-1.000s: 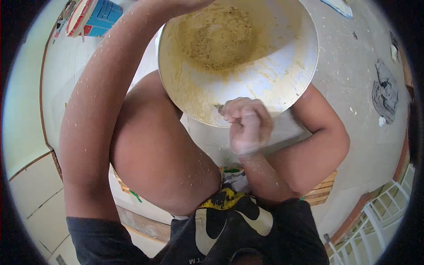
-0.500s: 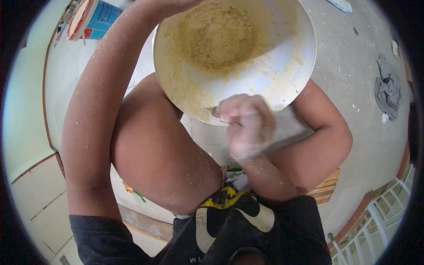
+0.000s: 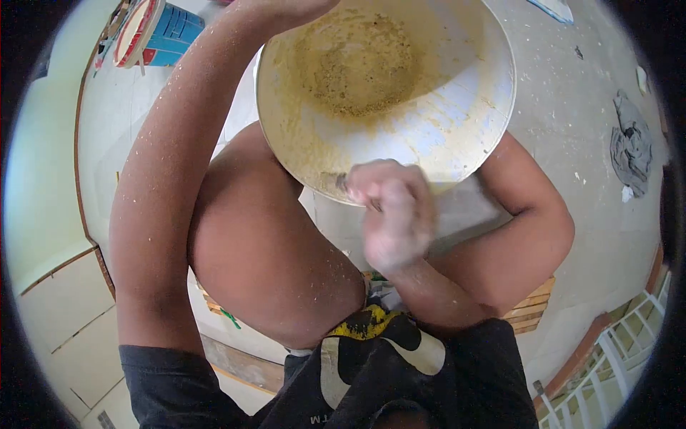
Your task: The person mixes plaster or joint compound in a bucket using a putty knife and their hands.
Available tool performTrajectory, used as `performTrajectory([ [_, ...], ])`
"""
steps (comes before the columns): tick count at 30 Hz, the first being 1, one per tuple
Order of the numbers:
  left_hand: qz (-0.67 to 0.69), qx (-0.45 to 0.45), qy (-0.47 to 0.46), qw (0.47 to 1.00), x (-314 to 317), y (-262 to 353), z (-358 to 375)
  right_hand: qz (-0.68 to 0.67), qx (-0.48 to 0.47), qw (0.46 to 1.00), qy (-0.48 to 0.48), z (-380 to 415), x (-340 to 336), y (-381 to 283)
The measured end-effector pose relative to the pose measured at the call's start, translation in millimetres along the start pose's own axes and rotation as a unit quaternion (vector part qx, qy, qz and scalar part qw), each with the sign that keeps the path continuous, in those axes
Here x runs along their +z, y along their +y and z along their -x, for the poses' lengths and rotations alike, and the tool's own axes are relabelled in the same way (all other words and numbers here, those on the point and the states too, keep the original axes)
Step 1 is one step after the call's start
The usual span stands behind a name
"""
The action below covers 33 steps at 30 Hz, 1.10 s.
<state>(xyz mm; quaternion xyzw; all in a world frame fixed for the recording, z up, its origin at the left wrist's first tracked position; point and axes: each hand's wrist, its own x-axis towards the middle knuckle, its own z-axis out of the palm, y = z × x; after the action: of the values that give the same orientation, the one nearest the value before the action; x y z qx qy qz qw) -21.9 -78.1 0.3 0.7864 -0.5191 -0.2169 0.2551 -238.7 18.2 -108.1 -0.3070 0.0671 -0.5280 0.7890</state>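
A wide white bucket is tilted toward me between my knees, its inner wall smeared with a yellowish coating and grainy residue on its bottom. My right hand, blurred, is closed around a small tool whose dark tip lies at the bucket's near rim; most of the tool is hidden in the fist. My left hand is at the bucket's far left side, cut off by the top edge of the view, with its fingers out of sight.
A blue bucket with a red and white rim stands at the upper left. Grey cloth lies on the floor at the right. Wooden slats show beneath me, and a white railing is at the lower right.
The bucket and my left arm appear slightly further right in view. My right hand has shifted slightly left and down, still closed on the tool near the rim.
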Motion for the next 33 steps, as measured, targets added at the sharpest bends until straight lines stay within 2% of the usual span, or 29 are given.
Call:
performTrajectory([
  [2,-0.013,0.013,0.006,1.000,-0.7,0.1,-2.7,0.155,0.032,0.986,0.048,1.2,-9.5,12.9],
  [3,-0.022,0.027,0.010,0.999,-1.3,-1.2,-3.9,0.040,0.031,0.997,0.065,-7.0,-3.8,1.2],
  [4,-0.030,0.034,0.012,0.999,-1.0,-3.0,-1.8,0.039,0.034,0.996,0.067,-8.2,2.3,-5.2],
  [6,-0.008,0.009,0.004,1.000,1.9,-2.8,0.5,-0.055,0.027,0.997,0.049,-5.7,10.3,-11.9],
  [7,0.012,-0.005,0.000,1.000,1.1,0.9,-0.7,0.036,0.012,0.999,0.002,-2.1,4.5,-2.9],
  [8,0.011,-0.001,0.001,1.000,-0.3,3.9,-0.5,0.035,0.009,0.999,0.001,-1.2,0.8,0.5],
  [10,-0.048,-0.001,0.017,0.999,-0.2,2.7,-0.9,0.134,0.048,0.989,0.027,-9.7,2.5,1.3],
  [11,-0.062,0.089,0.005,0.994,-1.7,-14.8,-6.7,0.003,0.032,0.998,0.054,-11.4,3.8,-4.2],
  [12,-0.061,0.083,0.002,0.995,-0.3,-9.4,-0.4,0.002,0.038,0.998,0.058,-9.0,6.5,-5.4],
  [14,0.024,0.011,-0.013,1.000,-2.4,14.4,10.5,-0.086,0.002,0.996,-0.021,-8.5,9.7,-4.5],
  [15,0.024,0.012,-0.011,1.000,-2.4,9.4,7.9,0.194,-0.021,0.980,-0.048,-0.5,-1.4,2.4],
  [16,0.006,0.020,0.002,1.000,-1.3,2.7,3.2,0.196,-0.024,0.979,-0.049,0.7,-3.6,5.8],
  [18,-0.012,0.036,0.013,0.999,-0.1,-0.6,-5.5,0.135,0.093,0.985,0.060,-3.3,-2.7,12.4],
  [19,-0.018,0.033,0.015,0.999,-0.5,0.3,-4.8,0.022,0.072,0.995,0.062,-8.2,-2.2,5.7],
  [21,-0.024,0.018,0.016,0.999,-0.5,-4.0,0.7,-0.007,0.061,0.997,0.035,-5.6,3.2,3.0],
  [22,-0.017,0.027,0.014,0.999,-1.0,-5.6,-0.9,-0.033,0.041,0.999,0.003,-6.8,4.8,2.3],
  [24,0.012,0.053,0.027,0.998,-2.4,-9.7,-3.2,0.130,0.130,0.982,0.053,3.2,-5.8,26.7],
  [25,-0.072,0.129,0.014,0.989,-4.9,-22.3,-0.3,0.222,0.180,0.955,0.074,4.3,-12.8,33.3],
  [26,-0.156,0.207,0.014,0.966,-1.7,-28.5,-4.2,0.206,0.192,0.951,0.125,6.1,-19.3,40.3],
  [27,-0.130,0.230,0.048,0.963,2.0,-26.7,-11.7,0.213,0.206,0.946,0.130,-0.8,-23.5,36.5],
  [29,0.006,0.062,0.004,0.998,1.7,-18.0,-10.2,0.216,0.229,0.942,0.114,-17.2,-12.9,0.0],
  [31,0.017,0.037,0.010,0.999,2.2,-13.9,-13.2,0.218,0.217,0.949,0.077,-27.5,-22.2,-7.1],
  [33,0.040,0.036,0.025,0.998,3.3,-12.5,-11.5,0.386,0.113,0.914,-0.047,-36.3,-33.8,-17.0],
])
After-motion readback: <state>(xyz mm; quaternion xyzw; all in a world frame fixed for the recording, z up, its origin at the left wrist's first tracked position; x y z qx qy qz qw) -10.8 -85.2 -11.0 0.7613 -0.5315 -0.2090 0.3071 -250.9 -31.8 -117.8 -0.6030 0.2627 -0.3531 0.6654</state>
